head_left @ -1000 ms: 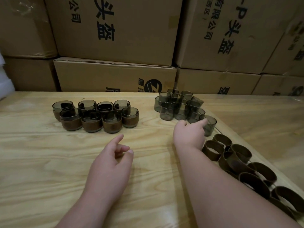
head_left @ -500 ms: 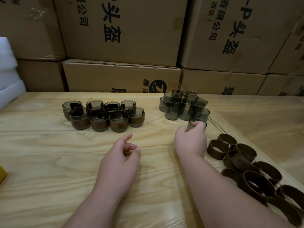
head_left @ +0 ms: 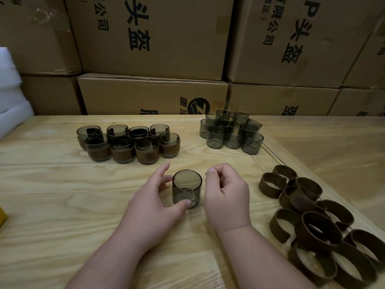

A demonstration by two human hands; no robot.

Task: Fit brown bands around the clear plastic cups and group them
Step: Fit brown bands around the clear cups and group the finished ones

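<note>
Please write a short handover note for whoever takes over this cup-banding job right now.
Left hand: holds one bare clear cup upright on the wooden table, thumb and fingers round it.
Right hand: loosely curled beside the cup, holding nothing.
Done: eight banded cups grouped at the back left.
Left: the cluster of unbanded cups at the back right, plus the one in hand. Loose brown bands lie piled at the right.
Next, probably: take a band with the right hand and fit it on the held cup.
</note>
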